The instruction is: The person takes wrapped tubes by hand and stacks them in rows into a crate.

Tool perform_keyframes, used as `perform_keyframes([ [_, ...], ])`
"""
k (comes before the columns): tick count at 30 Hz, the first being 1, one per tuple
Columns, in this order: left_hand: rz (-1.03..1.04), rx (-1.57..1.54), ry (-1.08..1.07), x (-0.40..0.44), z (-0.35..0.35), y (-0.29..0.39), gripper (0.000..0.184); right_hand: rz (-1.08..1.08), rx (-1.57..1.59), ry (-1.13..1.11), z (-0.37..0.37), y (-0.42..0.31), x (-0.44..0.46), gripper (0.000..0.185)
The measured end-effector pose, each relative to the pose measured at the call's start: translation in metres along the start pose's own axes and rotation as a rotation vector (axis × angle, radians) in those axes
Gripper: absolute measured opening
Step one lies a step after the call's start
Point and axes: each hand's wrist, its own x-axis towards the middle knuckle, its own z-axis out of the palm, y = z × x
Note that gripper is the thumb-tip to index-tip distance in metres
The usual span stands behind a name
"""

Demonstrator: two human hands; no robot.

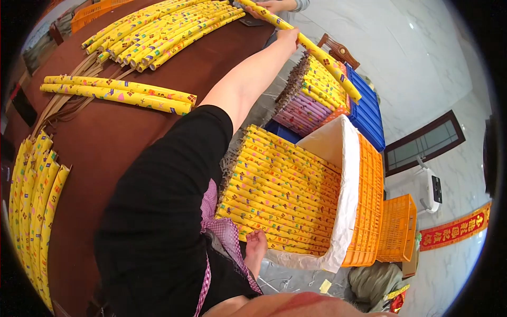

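My left arm stretches out over the brown table's edge, and my left hand point(288, 38) is closed around a long yellow patterned wrapping paper roll point(326, 62). The roll slants down to the right over other stacked rolls. Another person's hand point(272, 6), with a grey sleeve, is at its far end. Low by my waist, my right hand point(256, 244) has curled fingers with nothing visible in them. It is beside the lower edge of a large stack of yellow rolls point(285, 190) in a white-lined orange basket point(369, 201); I cannot tell whether it touches them.
Yellow rolls point(169, 31) lie in groups on the brown table point(137, 129), with two rolls point(119, 95) apart. More yellow and purple rolls point(311, 95) are stacked by a blue crate point(367, 116). A wooden chair point(338, 50) and another orange crate point(396, 227) stand nearby.
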Motion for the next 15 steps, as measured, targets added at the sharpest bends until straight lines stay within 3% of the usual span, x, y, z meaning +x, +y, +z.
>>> perform_keyframes([
  [5,-0.039,-0.049,-0.076,-0.011,-0.012,-0.013,0.015,-0.003,-0.018,-0.080,0.006,0.002,0.004,0.013],
  [8,-0.130,-0.069,-0.215,-0.038,-0.037,-0.034,0.017,-0.024,-0.104,-0.116,0.030,-0.005,0.000,0.015],
  [10,-0.106,0.004,-0.470,-0.083,-0.059,-0.045,0.018,-0.043,-0.108,-0.194,0.048,-0.009,0.001,0.017],
  [15,-0.146,0.021,-0.672,-0.169,-0.121,-0.098,0.019,-0.223,-0.322,-0.385,0.122,-0.043,-0.002,0.027],
])
